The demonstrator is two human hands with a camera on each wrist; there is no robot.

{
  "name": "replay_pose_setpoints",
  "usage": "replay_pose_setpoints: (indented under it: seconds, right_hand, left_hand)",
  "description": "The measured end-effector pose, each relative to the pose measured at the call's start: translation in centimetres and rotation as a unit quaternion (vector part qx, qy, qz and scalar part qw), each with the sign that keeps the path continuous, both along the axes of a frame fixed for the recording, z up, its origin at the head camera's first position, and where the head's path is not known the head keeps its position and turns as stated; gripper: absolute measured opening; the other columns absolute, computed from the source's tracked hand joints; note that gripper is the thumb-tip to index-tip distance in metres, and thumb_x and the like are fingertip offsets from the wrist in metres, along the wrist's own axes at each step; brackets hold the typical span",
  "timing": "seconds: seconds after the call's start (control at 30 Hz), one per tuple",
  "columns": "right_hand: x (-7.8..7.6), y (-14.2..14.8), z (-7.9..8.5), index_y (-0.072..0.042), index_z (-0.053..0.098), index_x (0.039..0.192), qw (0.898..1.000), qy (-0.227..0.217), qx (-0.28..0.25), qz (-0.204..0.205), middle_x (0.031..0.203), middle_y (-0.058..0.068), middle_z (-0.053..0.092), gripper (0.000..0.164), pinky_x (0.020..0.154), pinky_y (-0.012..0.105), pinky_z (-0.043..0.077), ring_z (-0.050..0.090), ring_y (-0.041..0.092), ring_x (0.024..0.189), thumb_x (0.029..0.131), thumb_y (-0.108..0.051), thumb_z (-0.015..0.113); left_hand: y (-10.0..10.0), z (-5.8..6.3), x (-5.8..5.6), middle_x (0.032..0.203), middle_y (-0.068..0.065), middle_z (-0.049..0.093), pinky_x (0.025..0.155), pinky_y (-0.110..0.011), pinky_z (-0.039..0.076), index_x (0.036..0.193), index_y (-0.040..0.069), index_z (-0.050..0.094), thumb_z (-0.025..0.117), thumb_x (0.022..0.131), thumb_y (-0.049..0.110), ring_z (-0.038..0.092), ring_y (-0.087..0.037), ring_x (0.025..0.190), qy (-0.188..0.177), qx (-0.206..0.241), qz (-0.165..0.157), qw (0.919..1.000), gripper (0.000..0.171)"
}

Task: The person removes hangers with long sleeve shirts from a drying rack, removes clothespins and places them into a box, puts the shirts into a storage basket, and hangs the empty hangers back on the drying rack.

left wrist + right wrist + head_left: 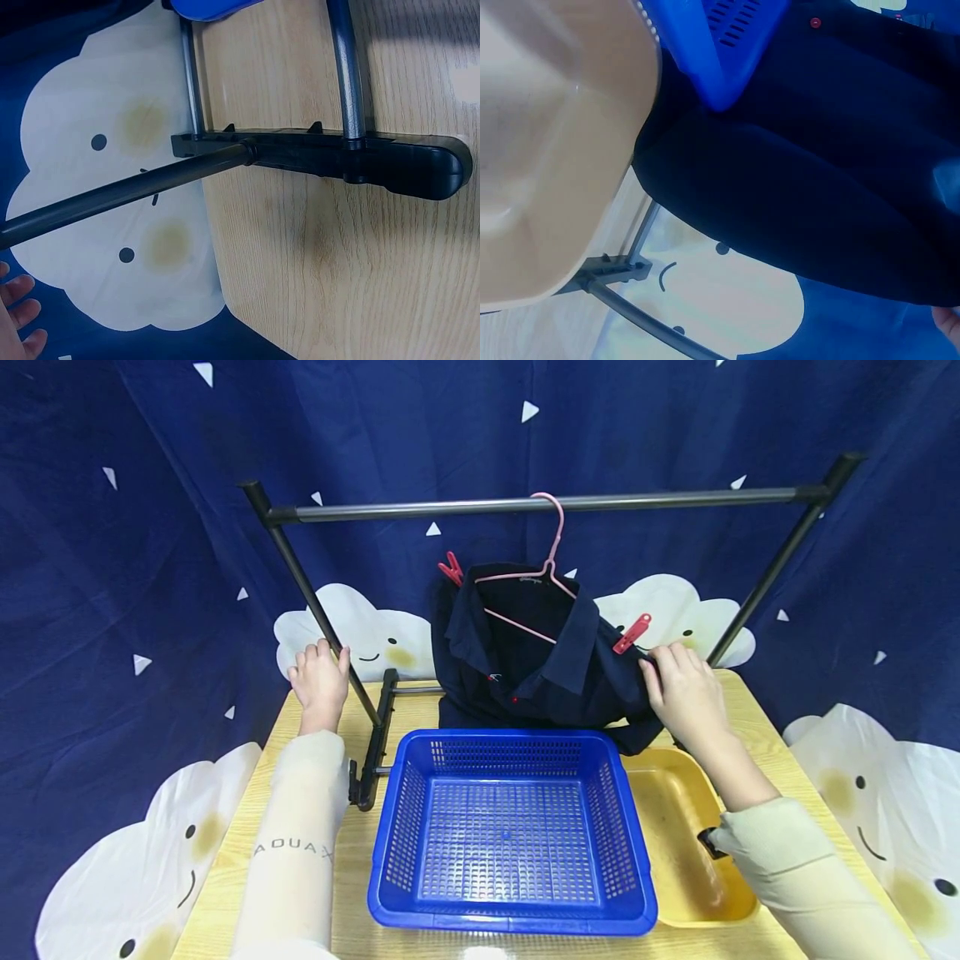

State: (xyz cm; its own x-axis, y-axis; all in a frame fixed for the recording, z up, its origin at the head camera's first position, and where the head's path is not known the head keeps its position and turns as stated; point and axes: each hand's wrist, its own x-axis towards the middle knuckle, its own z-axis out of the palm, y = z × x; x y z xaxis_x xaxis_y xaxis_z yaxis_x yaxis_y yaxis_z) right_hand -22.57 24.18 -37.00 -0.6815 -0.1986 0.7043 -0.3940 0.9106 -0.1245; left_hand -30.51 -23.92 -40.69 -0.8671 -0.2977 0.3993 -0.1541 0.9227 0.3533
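Upper centre, we see a dark shirt (576,656) on a pink hanger (551,562), its lower part hidden behind the blue basket (513,924). Right of centre, the right hand (686,697) pinches its shoulder (we lose some fingertips there). At left, the left hand (320,679), loosely spread, holds nothing beside the black post (306,585).

left hand (10,330) and right hand (949,324) partly outside their wrist views

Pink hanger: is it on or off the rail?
On: in the head view, the pink hanger hooks over the rail, with the dark shirt on it.
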Motion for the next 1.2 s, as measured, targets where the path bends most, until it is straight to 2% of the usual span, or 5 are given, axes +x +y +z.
replay_pose_setpoints:
  seconds: [0.23, 0.47, 0.9, 1.2]
  right_hand:
    - [-0.32, -0.14, -0.66, 0.003, 0.048, 0.093, 1.0, 0.018, 0.002, 0.0, 0.082, 0.019, 0.05, 0.013, 0.062, 0.048, 0.037, 0.049, 0.039, 0.076, 0.091, -0.009, 0.052]
    - [-0.48, -0.14, -0.85, 0.004, 0.048, 0.091, 1.0, 0.029, -0.003, 0.002, 0.079, 0.019, 0.052, 0.009, 0.062, 0.047, 0.037, 0.049, 0.039, 0.072, 0.09, -0.004, 0.052]
    - [-0.6, -0.54, -0.7, 0.005, 0.051, 0.091, 0.997, 0.056, -0.051, 0.006, 0.083, 0.021, 0.057, 0.007, 0.065, 0.048, 0.037, 0.048, 0.04, 0.071, 0.089, -0.002, 0.052]
    - [-0.44, -0.35, -0.05, 0.007, 0.053, 0.093, 0.994, 0.073, -0.087, 0.004, 0.086, 0.023, 0.059, 0.01, 0.069, 0.048, 0.038, 0.05, 0.042, 0.074, 0.09, -0.002, 0.052]
  left_hand:
    - [0.11, 0.09, -0.11, 0.113, -0.024, 0.052, 0.084, -0.052, 0.031, 0.119, -0.003, 0.047, 0.043, 0.095, 0.036, 0.043, -0.04, 0.108, -0.008, 0.006, 0.001, 0.9999, 0.046]
    - [0.21, 0.19, 0.0, 0.113, -0.023, 0.051, 0.085, -0.052, 0.031, 0.119, -0.003, 0.047, 0.042, 0.095, 0.036, 0.043, -0.04, 0.109, -0.017, 0.01, 0.002, 0.9998, 0.045]
    - [0.22, 0.21, 0.0, 0.112, -0.023, 0.052, 0.085, -0.051, 0.031, 0.119, -0.003, 0.046, 0.041, 0.096, 0.036, 0.043, -0.039, 0.108, -0.021, 0.011, 0.004, 0.9997, 0.046]
    - [0.28, 0.22, 0.05, 0.114, -0.022, 0.053, 0.085, -0.051, 0.031, 0.12, -0.002, 0.046, 0.043, 0.096, 0.036, 0.043, -0.039, 0.109, -0.018, 0.016, 0.005, 0.9997, 0.045]
